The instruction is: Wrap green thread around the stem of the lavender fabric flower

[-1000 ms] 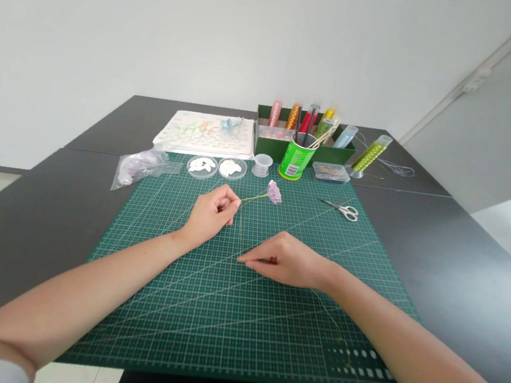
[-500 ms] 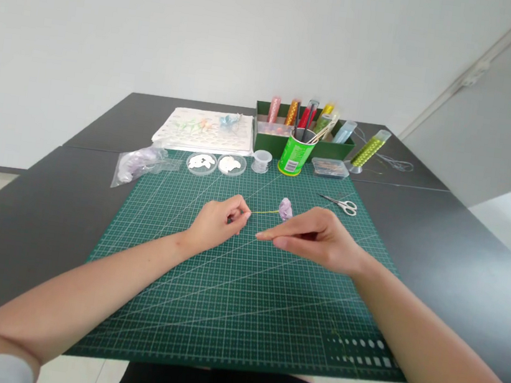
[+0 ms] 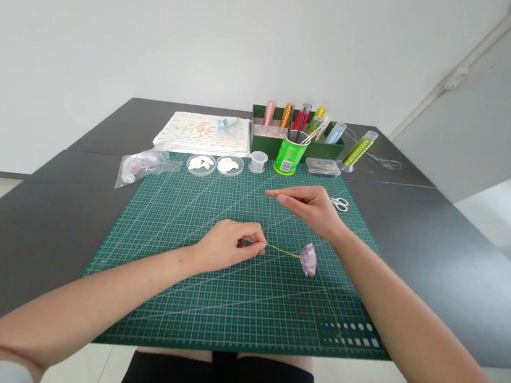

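Observation:
My left hand [image 3: 232, 248] is closed in a pinch on the thin green stem of a pale purple artificial flower [image 3: 308, 260]. The blossom points right, over the cutting mat [image 3: 202, 310]. Farther from me and to the right, my right hand [image 3: 312, 206] is closed, thumb against fingers, on a fine thread that is barely visible between the two hands. More fine yellow-green thread [image 3: 331, 305] trails over the mat's right side toward its front edge. White-handled scissors [image 3: 340, 204] lie just behind my right hand, which covers their blades.
Two clear dishes of white pieces [image 3: 201, 164], a small clear spool [image 3: 258, 162] and a green can of sticks [image 3: 290, 155] line the mat's far edge. A green box of thread spools [image 3: 262, 142] stands behind; a plastic bag [image 3: 139, 167] lies left, a yellow-green spool [image 3: 359, 150] right.
My left hand has come closer to me and rightward with the flower. My right hand has swung from the near side of the stem to the far side, rising away from me.

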Demonstrator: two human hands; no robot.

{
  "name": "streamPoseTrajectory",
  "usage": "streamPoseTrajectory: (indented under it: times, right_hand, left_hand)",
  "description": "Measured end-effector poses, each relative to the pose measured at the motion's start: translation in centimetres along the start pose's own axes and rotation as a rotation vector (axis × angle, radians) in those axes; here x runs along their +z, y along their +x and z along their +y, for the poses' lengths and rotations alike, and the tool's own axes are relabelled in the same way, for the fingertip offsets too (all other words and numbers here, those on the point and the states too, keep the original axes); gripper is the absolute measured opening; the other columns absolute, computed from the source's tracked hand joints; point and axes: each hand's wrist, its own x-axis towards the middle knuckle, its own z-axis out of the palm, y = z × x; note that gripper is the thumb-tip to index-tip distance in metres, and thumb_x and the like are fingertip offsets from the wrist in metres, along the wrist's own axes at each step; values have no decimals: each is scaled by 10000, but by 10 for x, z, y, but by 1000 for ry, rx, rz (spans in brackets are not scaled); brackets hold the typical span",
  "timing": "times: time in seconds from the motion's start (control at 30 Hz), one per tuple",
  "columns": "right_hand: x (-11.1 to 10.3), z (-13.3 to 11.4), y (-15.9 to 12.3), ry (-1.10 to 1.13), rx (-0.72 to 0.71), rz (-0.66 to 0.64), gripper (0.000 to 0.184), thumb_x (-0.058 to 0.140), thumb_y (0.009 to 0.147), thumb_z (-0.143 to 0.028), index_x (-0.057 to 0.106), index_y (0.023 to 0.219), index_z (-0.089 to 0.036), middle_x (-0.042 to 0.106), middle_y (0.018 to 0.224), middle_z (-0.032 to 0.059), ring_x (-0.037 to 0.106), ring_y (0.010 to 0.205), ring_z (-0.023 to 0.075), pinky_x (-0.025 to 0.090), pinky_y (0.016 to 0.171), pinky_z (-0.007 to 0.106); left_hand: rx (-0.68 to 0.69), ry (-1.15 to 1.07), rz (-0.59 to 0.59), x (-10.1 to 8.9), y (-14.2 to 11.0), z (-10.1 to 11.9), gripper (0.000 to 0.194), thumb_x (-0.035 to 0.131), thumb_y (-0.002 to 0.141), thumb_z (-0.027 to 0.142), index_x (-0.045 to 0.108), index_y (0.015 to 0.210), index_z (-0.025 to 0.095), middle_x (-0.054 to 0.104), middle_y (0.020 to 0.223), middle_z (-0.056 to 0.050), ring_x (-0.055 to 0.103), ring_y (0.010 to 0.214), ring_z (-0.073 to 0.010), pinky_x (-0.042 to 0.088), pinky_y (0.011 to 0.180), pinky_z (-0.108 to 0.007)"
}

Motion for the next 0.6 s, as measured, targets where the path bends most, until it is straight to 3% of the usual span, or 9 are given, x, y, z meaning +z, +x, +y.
streamPoseTrajectory:
  times: [0.2, 0.33, 0.4, 0.5, 0.6]
  right_hand:
    - [9, 20, 5, 64, 61, -14, 307, 743, 875, -449, 859, 1041, -218, 811, 909, 76, 697, 807, 185, 516, 668, 294]
    - [26, 31, 6, 38, 63, -71, 280, 742, 866, -453, 862, 1014, -249, 823, 1043, 76, 737, 951, 240, 565, 826, 361]
    - [37, 33, 3, 15, 61, -120, 274, 725, 877, -442, 863, 1012, -249, 823, 1038, 72, 732, 930, 237, 561, 806, 355]
    - [49, 30, -6, -26, 54, -182, 304, 684, 905, -438, 860, 1038, -229, 795, 837, 46, 636, 679, 173, 471, 598, 288]
    - [51, 22, -17, -103, 65, -230, 351, 644, 939, -444, 849, 1105, -212, 613, 563, -18, 375, 489, 102, 259, 477, 247]
  left_hand:
    - [-107, -197, 118, -3, -9, 5, 134, 692, 887, 264, 714, 775, 194, 710, 758, 3, 626, 721, -146, 464, 698, -275]
    - [-163, -439, 234, -8, -21, 10, 174, 757, 847, 322, 707, 743, 191, 677, 734, 3, 578, 694, -139, 454, 700, -283]
    - [-170, -515, 307, -12, -25, 13, 188, 781, 833, 338, 711, 738, 192, 670, 738, 4, 569, 703, -136, 454, 718, -284]
    - [-144, -511, 427, -20, -27, 16, 193, 802, 820, 341, 710, 729, 197, 654, 728, 9, 559, 710, -137, 451, 734, -285]
    - [-84, -391, 505, -28, -28, 16, 182, 795, 829, 331, 707, 732, 204, 665, 735, 7, 569, 726, -150, 451, 756, -296]
